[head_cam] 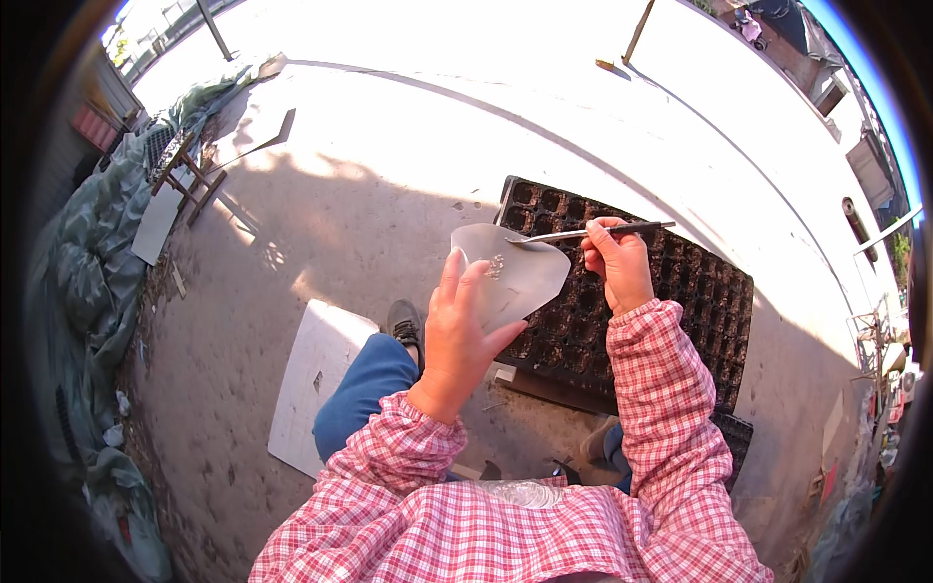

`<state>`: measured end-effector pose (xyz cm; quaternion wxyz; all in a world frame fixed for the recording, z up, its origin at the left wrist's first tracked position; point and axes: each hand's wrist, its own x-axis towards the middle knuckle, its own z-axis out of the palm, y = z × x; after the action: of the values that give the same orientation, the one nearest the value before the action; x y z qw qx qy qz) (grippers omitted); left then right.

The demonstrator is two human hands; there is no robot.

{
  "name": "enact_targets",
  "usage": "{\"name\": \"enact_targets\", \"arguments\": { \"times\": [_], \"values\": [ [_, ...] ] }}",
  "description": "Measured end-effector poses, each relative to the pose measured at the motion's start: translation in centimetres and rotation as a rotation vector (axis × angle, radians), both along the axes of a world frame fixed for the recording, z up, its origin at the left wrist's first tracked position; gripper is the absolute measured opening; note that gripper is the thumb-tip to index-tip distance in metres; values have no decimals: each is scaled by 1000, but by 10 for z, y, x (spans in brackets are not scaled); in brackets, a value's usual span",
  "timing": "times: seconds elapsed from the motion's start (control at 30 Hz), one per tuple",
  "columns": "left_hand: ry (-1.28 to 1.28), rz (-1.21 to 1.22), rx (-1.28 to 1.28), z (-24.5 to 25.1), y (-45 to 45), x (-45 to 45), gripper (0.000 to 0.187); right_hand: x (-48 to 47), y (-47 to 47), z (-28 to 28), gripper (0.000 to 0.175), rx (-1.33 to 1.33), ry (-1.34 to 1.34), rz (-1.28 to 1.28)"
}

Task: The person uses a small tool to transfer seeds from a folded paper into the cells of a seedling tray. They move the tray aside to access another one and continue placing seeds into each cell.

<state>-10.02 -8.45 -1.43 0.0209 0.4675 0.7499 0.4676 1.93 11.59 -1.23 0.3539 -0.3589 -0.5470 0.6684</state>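
My left hand (461,321) holds a translucent, curved plastic sheet (528,280) with a small heap of pale seeds (496,267) on it. Between the thumb and fingers of my right hand (618,259) is a slim metal tool with a dark handle (557,236), its flattened tip touching or just over the sheet's upper part. Beneath both hands lies a black plastic seedling tray (681,306), its many cells filled with dark brown soil. Whether any cells hold seeds cannot be seen. The sheet covers part of the tray's left side.
A white board (321,382) lies on the concrete floor by my left leg. Another black tray (732,437) shows under the right forearm. Crumpled green sheeting (102,270) runs along the left, near a small wooden frame (191,178). Assorted items stand at the far right.
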Motion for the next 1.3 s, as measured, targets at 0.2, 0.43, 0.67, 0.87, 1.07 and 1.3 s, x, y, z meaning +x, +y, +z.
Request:
{"name": "enact_targets", "arguments": {
  "times": [0.2,0.43,0.67,0.87,1.07,1.3],
  "values": [
    [9,2,-38,-4,7,1,76,12,7,7,11,28,0,58],
    [18,-50,16,-3,14,9,78,22,11,6,12,51,-10,19],
    [23,-56,8,-3,19,11,78,34,14,2,12,49,36,-46],
    [9,-89,13,-4,22,16,77,32,17,1,12,47,2,-89],
    [8,-114,24,1,27,24,77,53,9,6,12,7,23,31],
    [26,-146,21,0,31,33,77,69,14,3,11,20,41,-68]
  ]
}}
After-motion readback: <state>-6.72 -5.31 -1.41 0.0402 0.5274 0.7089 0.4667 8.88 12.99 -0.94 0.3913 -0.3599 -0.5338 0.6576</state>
